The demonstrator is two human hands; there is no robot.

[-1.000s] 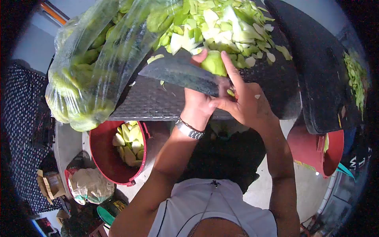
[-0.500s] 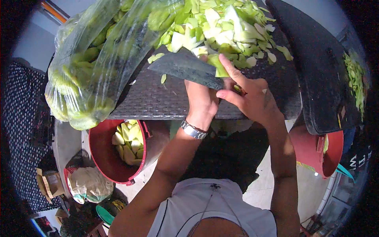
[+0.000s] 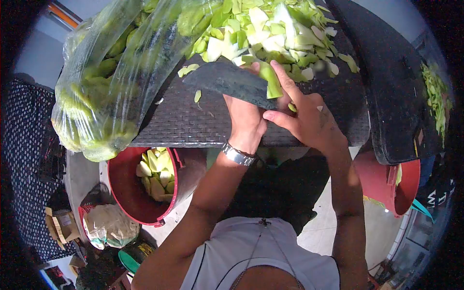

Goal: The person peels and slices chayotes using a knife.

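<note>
My right hand [image 3: 311,116] is closed on a wide, dark-bladed knife [image 3: 227,82], whose handle is hidden in the grip. The blade points left and its near end lies against a piece of green-skinned produce [image 3: 271,81]. My right index finger stretches along the far side of that piece. Under the blade, my left hand [image 3: 245,116], with a metal watch at its wrist, is closed on the green piece; most of its fingers are hidden by the knife. Beyond both hands lies a heap of pale green and white cut pieces [image 3: 285,36].
A clear plastic bag [image 3: 101,111] of whole green produce hangs over the left edge of the dark woven table [image 3: 188,128]. Below stand a red bucket [image 3: 118,176] with cut slices and another red bucket [image 3: 411,181] at right. A black chair-like panel [image 3: 391,87] borders the table's right.
The green piece has turned more upright and shifted slightly right between my hands. The knife has tilted slightly. My arms have barely moved.
</note>
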